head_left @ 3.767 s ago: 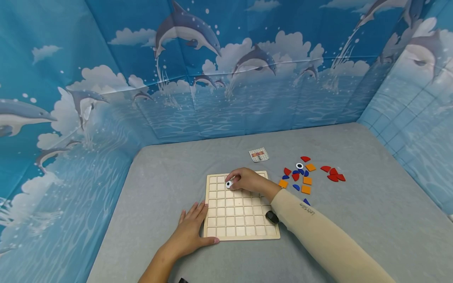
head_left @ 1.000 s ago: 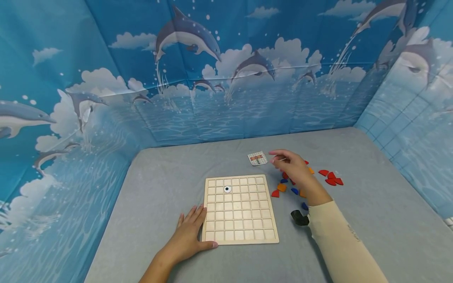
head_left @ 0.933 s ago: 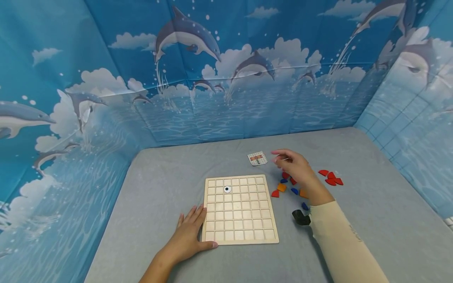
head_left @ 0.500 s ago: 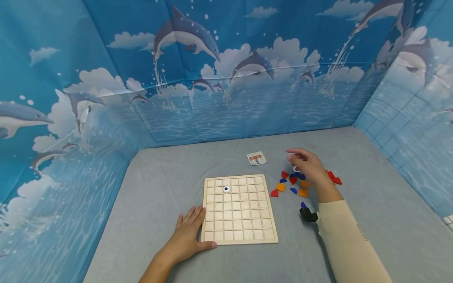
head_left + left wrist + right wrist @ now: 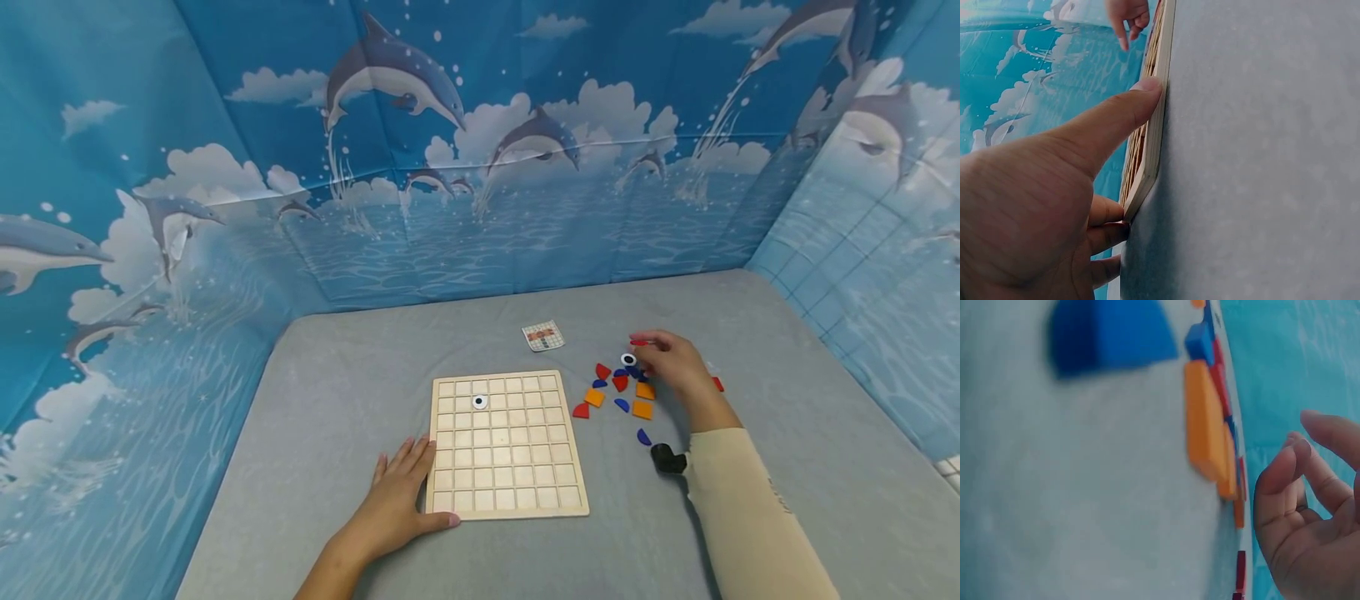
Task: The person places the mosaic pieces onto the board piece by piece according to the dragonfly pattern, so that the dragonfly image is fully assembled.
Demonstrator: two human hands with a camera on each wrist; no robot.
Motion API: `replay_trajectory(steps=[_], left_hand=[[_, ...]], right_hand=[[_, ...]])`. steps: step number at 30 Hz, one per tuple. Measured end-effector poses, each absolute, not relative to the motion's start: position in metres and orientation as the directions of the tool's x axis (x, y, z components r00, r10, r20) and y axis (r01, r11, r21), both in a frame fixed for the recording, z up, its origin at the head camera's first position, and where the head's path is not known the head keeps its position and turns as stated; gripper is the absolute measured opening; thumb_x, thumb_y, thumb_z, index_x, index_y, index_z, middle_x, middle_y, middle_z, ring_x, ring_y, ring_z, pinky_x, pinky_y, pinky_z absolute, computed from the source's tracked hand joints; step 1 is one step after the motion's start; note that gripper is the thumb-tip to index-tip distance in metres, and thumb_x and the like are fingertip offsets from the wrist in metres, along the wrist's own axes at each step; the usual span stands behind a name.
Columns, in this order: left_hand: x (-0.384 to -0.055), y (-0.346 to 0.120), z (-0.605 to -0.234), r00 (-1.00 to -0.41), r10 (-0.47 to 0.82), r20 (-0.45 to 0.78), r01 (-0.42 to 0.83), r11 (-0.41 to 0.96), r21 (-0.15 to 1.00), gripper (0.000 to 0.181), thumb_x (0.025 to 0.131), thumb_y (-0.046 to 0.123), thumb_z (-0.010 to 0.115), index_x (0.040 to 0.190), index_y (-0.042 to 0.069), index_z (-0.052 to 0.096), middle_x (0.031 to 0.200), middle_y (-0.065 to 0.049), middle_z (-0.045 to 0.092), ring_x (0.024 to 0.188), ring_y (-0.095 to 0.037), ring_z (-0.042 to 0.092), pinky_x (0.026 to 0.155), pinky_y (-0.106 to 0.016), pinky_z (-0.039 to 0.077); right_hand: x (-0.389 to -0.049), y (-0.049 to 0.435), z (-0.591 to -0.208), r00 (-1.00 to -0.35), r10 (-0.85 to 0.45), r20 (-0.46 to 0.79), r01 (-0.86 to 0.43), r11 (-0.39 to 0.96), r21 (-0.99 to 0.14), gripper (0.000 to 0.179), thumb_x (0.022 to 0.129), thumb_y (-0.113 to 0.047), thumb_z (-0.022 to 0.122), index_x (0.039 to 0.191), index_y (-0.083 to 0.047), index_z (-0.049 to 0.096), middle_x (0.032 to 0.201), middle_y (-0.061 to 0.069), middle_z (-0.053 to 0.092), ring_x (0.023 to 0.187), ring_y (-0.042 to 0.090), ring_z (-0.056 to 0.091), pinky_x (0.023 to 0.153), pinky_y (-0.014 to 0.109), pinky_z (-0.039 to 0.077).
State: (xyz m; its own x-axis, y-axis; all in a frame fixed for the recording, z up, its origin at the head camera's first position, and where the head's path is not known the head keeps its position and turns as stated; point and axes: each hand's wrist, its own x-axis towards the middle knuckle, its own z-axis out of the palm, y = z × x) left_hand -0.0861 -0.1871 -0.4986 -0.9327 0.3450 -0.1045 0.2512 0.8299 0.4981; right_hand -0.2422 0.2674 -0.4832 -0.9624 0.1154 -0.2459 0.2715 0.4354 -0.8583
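Beside the wooden grid board [image 5: 507,458], with one eye disc [image 5: 479,402] on it, the left hand [image 5: 400,504] rests straight-fingered against its edge. The right hand [image 5: 672,362] hangs over loose red, blue and orange tiles [image 5: 642,410] — fingers loosely bent, tips apart, seemingly empty. Choosing a tile looks like the step in hand — next calls for a clean pinch.

Grid board [image 5: 507,446] looks smooth wood, tbl. cover [image 5: 337,400] matt cloth, sm. card [image 5: 543,336] paper, orange blk. [image 5: 1202,422] smooth.
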Motion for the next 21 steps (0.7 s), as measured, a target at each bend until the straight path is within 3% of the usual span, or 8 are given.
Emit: replay_trajectory(steps=[9, 21], left_hand=[[-0.0858, -0.1872, -0.4986, -0.933, 0.344, -0.108, 0.246, 0.825, 0.51, 0.114, 0.074, 0.062, 0.081, 0.158, 0.002, 0.032, 0.167, -0.015, 0.027, 0.156, -0.04, 0.02, 0.119, -0.073, 0.008], [-0.0853, -0.1867, -0.4969, -0.932, 0.345, -0.112, 0.245, 0.825, 0.509, 0.113, 0.075, 0.063, 0.08, 0.158, 0.003, 0.031, 0.166, -0.016, 0.028, 0.156, -0.041, 0.02, 0.119, -0.073, 0.008]], right_hand=[[-0.2473, 0.2739, -0.4912, -0.924, 0.157, -0.349, 0.381, 0.443, -0.811, 0.044, 0.1, -0.031, 0.062, 0.14, -0.013, 0.057, 0.115, 0.011, 0.056, 0.099, 0.026, 0.054, 0.071, 0.019, 0.053], [-0.2497, 0.2694, -0.4929, -0.91, 0.194, -0.366, 0.41, 0.554, -0.725, 0.042, 0.099, -0.031, 0.064, 0.136, -0.012, 0.059, 0.103, 0.012, 0.054, 0.085, 0.025, 0.054, 0.064, 0.025, 0.049]])
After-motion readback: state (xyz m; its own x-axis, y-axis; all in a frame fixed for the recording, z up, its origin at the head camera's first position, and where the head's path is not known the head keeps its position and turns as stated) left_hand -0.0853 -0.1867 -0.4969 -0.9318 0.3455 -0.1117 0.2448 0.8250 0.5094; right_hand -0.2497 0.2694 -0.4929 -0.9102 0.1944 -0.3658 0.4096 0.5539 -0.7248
